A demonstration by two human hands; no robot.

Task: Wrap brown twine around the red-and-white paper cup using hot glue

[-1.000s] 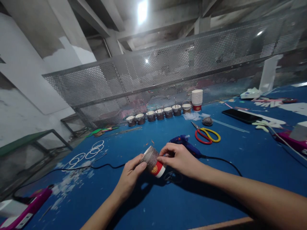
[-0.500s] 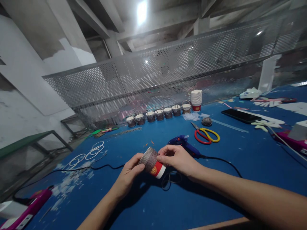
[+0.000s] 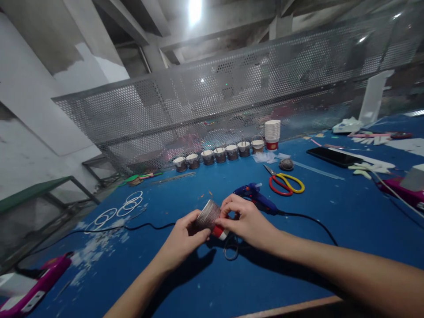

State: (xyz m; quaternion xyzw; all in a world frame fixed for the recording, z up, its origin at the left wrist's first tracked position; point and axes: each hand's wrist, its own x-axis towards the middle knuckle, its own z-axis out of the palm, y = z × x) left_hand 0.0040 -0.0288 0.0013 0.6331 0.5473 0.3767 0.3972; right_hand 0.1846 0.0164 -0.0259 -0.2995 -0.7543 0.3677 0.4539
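Observation:
My left hand (image 3: 186,238) grips a paper cup (image 3: 209,215) by its rim end, tilted on its side above the table. Grey-brown cord is wound around much of the cup; a red and white part stays bare at the base. My right hand (image 3: 243,218) pinches at the edge of the winding, with thumb and forefinger closed on the cord there. A loose loop of cord (image 3: 231,252) hangs below the cup. Just beyond my right hand lies a blue glue gun (image 3: 258,197), its black cable trailing right. Scissors (image 3: 285,183) with red and yellow handles rest farther off.
Several cord-wrapped cups (image 3: 219,155) line the back, beside a stack of paper cups (image 3: 272,134). A ball of cord (image 3: 286,164) sits near the scissors. White rings (image 3: 130,204) lie left, a phone (image 3: 333,157) right. A magenta power strip (image 3: 41,285) is at the lower left.
The cup has turned in my left hand, so less of its red part shows. My left thumb has shifted right along it, and my right fingers have curled more. The hanging loop looks smaller.

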